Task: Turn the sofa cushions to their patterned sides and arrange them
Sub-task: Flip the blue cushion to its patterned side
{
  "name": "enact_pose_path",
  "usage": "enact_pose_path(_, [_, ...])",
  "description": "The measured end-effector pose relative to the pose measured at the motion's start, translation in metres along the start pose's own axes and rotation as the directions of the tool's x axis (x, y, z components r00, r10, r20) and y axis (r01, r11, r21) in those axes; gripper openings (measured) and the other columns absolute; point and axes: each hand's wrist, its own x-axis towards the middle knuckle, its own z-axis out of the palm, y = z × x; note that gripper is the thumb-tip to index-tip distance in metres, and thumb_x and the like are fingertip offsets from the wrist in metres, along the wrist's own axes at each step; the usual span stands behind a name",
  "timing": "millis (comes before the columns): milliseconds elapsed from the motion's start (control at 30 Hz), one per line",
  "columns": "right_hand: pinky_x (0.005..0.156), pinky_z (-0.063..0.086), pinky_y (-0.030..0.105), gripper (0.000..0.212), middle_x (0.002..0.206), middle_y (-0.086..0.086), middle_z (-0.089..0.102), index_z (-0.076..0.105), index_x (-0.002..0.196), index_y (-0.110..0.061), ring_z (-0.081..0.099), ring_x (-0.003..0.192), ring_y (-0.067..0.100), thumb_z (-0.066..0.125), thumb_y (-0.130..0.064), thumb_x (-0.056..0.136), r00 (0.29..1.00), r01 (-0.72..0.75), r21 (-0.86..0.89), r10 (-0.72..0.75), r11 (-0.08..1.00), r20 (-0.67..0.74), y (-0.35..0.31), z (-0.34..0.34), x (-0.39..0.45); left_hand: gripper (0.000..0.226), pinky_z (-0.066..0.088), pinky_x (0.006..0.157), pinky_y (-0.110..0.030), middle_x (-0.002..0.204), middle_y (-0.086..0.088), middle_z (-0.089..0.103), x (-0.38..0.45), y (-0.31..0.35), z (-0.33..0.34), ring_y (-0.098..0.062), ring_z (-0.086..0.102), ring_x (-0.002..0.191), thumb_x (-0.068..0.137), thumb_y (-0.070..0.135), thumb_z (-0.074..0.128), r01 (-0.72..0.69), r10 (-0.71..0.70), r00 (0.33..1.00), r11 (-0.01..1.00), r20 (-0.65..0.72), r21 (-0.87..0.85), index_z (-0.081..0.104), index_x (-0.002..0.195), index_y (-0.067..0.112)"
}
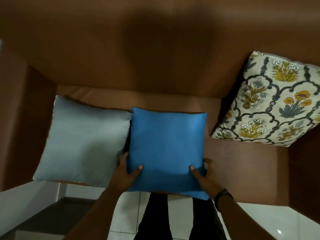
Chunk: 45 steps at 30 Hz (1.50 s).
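Observation:
A bright blue cushion (166,146) lies plain side up on the middle of the brown sofa seat (242,161), its near edge hanging over the seat front. My left hand (129,172) grips its near left side, thumb on top. My right hand (205,172) grips its near right side the same way. A pale grey-blue cushion (83,142) lies plain side up to the left, touching the blue one. A cushion with a floral pattern of yellow flowers and grey arches (270,104) leans patterned side up against the right armrest.
The brown sofa backrest (155,58) rises behind the seat, with an armrest (26,118) on the left. White floor tiles (259,222) and my dark trousers (164,219) show below. A black band sits on my right wrist (223,196).

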Motion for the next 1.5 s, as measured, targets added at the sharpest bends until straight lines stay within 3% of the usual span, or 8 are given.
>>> enact_pose_path(367, [0.099, 0.058, 0.041, 0.045, 0.114, 0.010, 0.079, 0.076, 0.110, -0.012, 0.075, 0.101, 0.027, 0.069, -0.054, 0.094, 0.999, -0.047, -0.150, 0.044, 0.988, -0.022, -0.145, -0.096, -0.032, 0.065, 0.059, 0.086, -0.035, 0.114, -0.009, 0.078, -0.012, 0.183, -0.108, -0.024, 0.075, 0.094, 0.088, 0.067, 0.064, 0.101, -0.124, 0.975, 0.987, 0.183, 0.128, 0.073, 0.125, 0.014])
enact_pose_path(467, [0.058, 0.058, 0.028, 0.049, 0.074, 0.006, 0.078, 0.074, 0.100, -0.011, 0.073, 0.060, 0.022, 0.065, -0.058, 0.095, 0.991, -0.128, -0.142, 0.122, 0.982, -0.052, -0.186, -0.123, -0.029, 0.063, 0.053, 0.048, -0.023, 0.078, -0.003, 0.078, -0.007, 0.226, -0.118, -0.015, 0.073, 0.059, 0.093, 0.067, 0.057, 0.174, -0.194, 0.935, 0.981, 0.297, 0.090, 0.073, 0.117, 0.011])
enact_pose_path(567, [0.035, 0.043, 0.019, 0.059, 0.046, 0.003, 0.063, 0.061, 0.086, -0.014, 0.055, 0.030, 0.016, 0.045, -0.070, 0.099, 0.981, -0.178, 0.032, 0.180, 0.984, -0.076, -0.223, -0.139, -0.020, 0.067, 0.053, 0.049, -0.026, 0.084, -0.005, 0.073, 0.008, 0.256, -0.125, -0.016, 0.068, 0.074, 0.086, 0.083, 0.049, 0.242, -0.235, 0.948, 0.970, 0.212, -0.007, 0.065, 0.110, 0.022])
enact_pose_path(833, [0.077, 0.056, 0.038, 0.076, 0.126, 0.008, 0.071, 0.062, 0.127, -0.021, 0.069, 0.101, 0.024, 0.027, -0.081, 0.096, 0.982, 0.135, 0.313, -0.085, 0.940, -0.169, -0.284, -0.127, 0.042, 0.086, 0.057, 0.085, -0.044, 0.144, -0.012, 0.054, 0.071, 0.309, -0.115, -0.032, 0.060, 0.118, 0.090, 0.080, 0.042, 0.012, 0.013, 0.998, 0.912, 0.057, -0.411, 0.039, 0.155, 0.025])
enact_pose_path(967, [0.106, 0.054, 0.048, 0.062, 0.138, 0.007, 0.066, 0.056, 0.141, -0.019, 0.065, 0.126, 0.027, 0.053, -0.064, 0.099, 0.871, 0.372, 0.148, -0.289, 0.917, -0.396, -0.254, -0.095, 0.054, 0.083, 0.047, 0.100, -0.039, 0.153, -0.006, 0.052, 0.064, 0.281, -0.072, -0.023, 0.055, 0.128, 0.091, 0.070, 0.056, -0.339, 0.311, 0.920, 0.936, -0.240, -0.088, 0.037, 0.157, 0.023])
enact_pose_path(1133, [0.119, 0.030, 0.051, 0.083, 0.167, 0.009, 0.034, 0.034, 0.160, -0.016, 0.028, 0.156, 0.030, 0.065, -0.055, 0.094, 0.525, 0.547, -0.677, -0.832, 0.492, -0.180, -0.187, -0.029, 0.045, 0.097, 0.026, 0.117, -0.060, 0.173, -0.011, 0.018, 0.040, 0.214, -0.002, -0.034, 0.018, 0.158, 0.091, 0.057, 0.066, -0.535, 0.837, 0.543, 0.401, -0.061, 0.744, 0.019, 0.165, 0.016])
enact_pose_path(1300, [0.123, 0.023, 0.064, 0.112, 0.178, 0.005, 0.010, 0.017, 0.168, -0.019, 0.002, 0.163, 0.024, 0.077, -0.058, 0.081, 0.519, 0.464, -0.875, -0.843, 0.138, 0.142, -0.176, -0.011, 0.080, 0.132, 0.017, 0.124, -0.058, 0.176, -0.006, -0.005, 0.073, 0.212, 0.022, -0.031, 0.005, 0.162, 0.075, 0.050, 0.084, -0.490, 0.830, 0.518, 0.089, 0.208, 0.867, -0.006, 0.167, 0.020])
enact_pose_path(1500, [0.120, 0.020, 0.071, 0.145, 0.178, 0.007, -0.005, -0.005, 0.167, -0.040, 0.000, 0.163, 0.039, 0.079, -0.081, 0.057, 0.675, 0.213, -0.834, -0.694, 0.509, -0.251, -0.141, -0.080, 0.102, 0.141, 0.023, 0.118, -0.067, 0.171, -0.008, -0.027, 0.100, 0.186, -0.020, -0.041, -0.012, 0.159, 0.069, 0.058, 0.087, -0.371, 0.706, 0.708, 0.330, 0.034, 0.868, -0.014, 0.165, 0.032])
